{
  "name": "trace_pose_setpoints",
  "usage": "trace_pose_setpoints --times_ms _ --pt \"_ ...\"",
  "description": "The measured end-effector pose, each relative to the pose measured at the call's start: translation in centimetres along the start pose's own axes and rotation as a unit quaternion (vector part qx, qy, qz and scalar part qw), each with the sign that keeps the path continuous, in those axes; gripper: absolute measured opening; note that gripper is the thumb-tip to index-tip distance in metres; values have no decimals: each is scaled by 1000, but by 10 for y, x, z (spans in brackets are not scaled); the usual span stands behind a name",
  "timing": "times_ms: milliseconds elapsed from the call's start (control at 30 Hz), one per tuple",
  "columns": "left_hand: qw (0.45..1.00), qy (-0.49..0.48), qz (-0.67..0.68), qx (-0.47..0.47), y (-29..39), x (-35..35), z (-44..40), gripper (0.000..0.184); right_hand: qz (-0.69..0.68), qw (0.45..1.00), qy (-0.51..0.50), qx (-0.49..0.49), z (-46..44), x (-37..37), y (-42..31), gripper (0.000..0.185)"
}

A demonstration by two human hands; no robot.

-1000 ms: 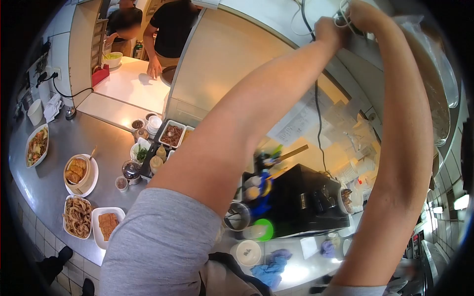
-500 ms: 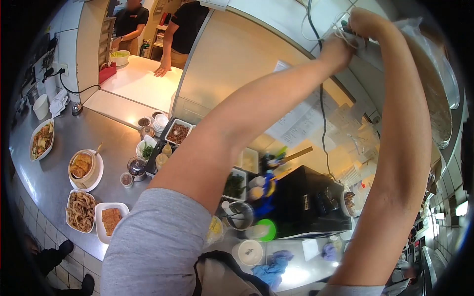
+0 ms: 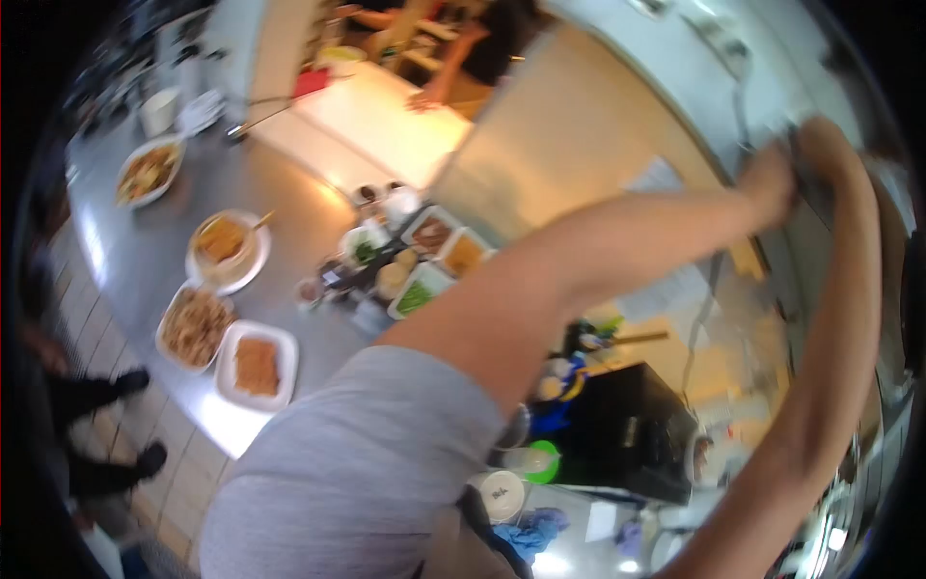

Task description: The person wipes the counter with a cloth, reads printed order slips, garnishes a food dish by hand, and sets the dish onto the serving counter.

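My left hand (image 3: pixel 770 183) and my right hand (image 3: pixel 828 147) are raised close together at the upper right, by the tiled wall. Both look closed, but motion blur smears the fingers. A small dark thing (image 3: pixel 793 143) shows between them, too blurred to name. A cable (image 3: pixel 741 101) runs down the wall just left of my hands. My bare forearms stretch across the view and hide part of the counter.
The steel counter (image 3: pixel 309 232) holds a plate of mixed food (image 3: pixel 150 172), a steamer basket (image 3: pixel 224 243), a bowl of brown strips (image 3: pixel 196 328) and a dish with a fried slab (image 3: pixel 257 367). A black appliance (image 3: pixel 627 434) stands below my arms. Another person's hand (image 3: pixel 424 99) rests beyond the pass-through.
The view has shifted and blurred, so the counter and dishes sit further right. My hands stay raised together by the wall; the white cord loops seen around them earlier are no longer distinct.
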State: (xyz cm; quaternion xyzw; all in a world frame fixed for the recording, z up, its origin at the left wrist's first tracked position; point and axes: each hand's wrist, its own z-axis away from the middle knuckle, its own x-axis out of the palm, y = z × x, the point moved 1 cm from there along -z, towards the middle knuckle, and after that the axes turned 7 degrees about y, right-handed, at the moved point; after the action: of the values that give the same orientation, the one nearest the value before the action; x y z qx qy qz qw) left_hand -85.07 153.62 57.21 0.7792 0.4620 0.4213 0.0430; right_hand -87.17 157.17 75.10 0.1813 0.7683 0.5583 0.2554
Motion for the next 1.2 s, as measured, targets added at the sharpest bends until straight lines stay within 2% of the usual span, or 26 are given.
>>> trace_pose_setpoints --times_ms 33,100,133,167,233,300,367,400,433,467,533,600,633,667,700,733,767,833,867,900,933,967,1000,1033,1067,1200 --pt "901 110 361 -215 15 6 11 32 16 1000 -1 -8 1 0 -2 22" --pt "983 119 143 -3 24 -9 51 38 78 996 -17 -51 0 0 -11 23" --pt "985 81 -76 129 26 -23 81 41 122 989 -27 -82 3 -1 -18 23" --pt "961 56 -183 200 35 -42 112 44 164 980 -17 -114 8 0 -24 23" --pt "945 -3 -245 217 77 -92 192 46 29 978 207 -4 41 -14 -47 20" --pt "929 -76 -295 211 131 -145 269 44 137 970 195 56 61 -32 -80 20" --pt "941 -128 -276 148 171 -192 336 41 82 930 356 32 81 -52 -102 21" --pt "949 -148 -271 59 194 -214 370 35 54 900 432 21 88 -77 -122 22" --pt "939 -188 -286 36 210 -237 402 29 -13 905 423 48 97 -100 -143 23" --pt "924 -232 -301 -42 228 -260 435 25 -77 907 407 74 119 -142 -177 25" --pt "915 -192 -322 -149 268 -296 505 26 -205 886 408 80 137 -166 -217 23" --pt "846 -33 -353 -398 292 -333 578 38 -336 830 442 50 152 -156 -252 16" --pt "799 48 -381 -463 299 -351 614 44 -378 848 363 74 165 -160 -273 19" --pt "752 86 -403 -514 307 -372 649 44 -416 837 349 68 184 -171 -297 16" --pt "649 19 -538 -537 324 -393 678 32 -469 830 289 89 196 -173 -321 16" --pt "478 -48 -706 -520 339 -424 720 27 -476 818 317 55 212 -201 -343 13" --pt "278 -114 -830 -469 351 -457 755 26 -439 844 304 42 225 -212 -365 12" --pt "306 48 -823 -477 406 -497 735 29 -467 852 237 -7 245 -231 -401 25" --pt "390 90 -831 -387 430 -534 729 30 -500 834 230 -41 253 -227 -421 23" --pt "470 128 -823 -292 451 -572 721 32 -543 808 228 -29 260 -242 -440 15" --pt "508 210 -784 -288 472 -590 693 32 -657 741 134 23 267 -252 -462 6" --pt "542 286 -738 -283 489 -605 660 32 -723 658 210 29 271 -244 -496 17" --pt "581 357 -679 -272 501 -627 638 33 -709 672 207 52 270 -288 -505 21" --pt "616 419 -613 -262 508 -652 616 35 -746 647 127 95 274 -303 -524 22" --pt "646 472 -543 -253 513 -676 591 37 -758 636 117 91 272 -309 -546 23" --pt "692 519 -452 -217 519 -790 517 48 -782 603 -12 156 282 -311 -628 26"
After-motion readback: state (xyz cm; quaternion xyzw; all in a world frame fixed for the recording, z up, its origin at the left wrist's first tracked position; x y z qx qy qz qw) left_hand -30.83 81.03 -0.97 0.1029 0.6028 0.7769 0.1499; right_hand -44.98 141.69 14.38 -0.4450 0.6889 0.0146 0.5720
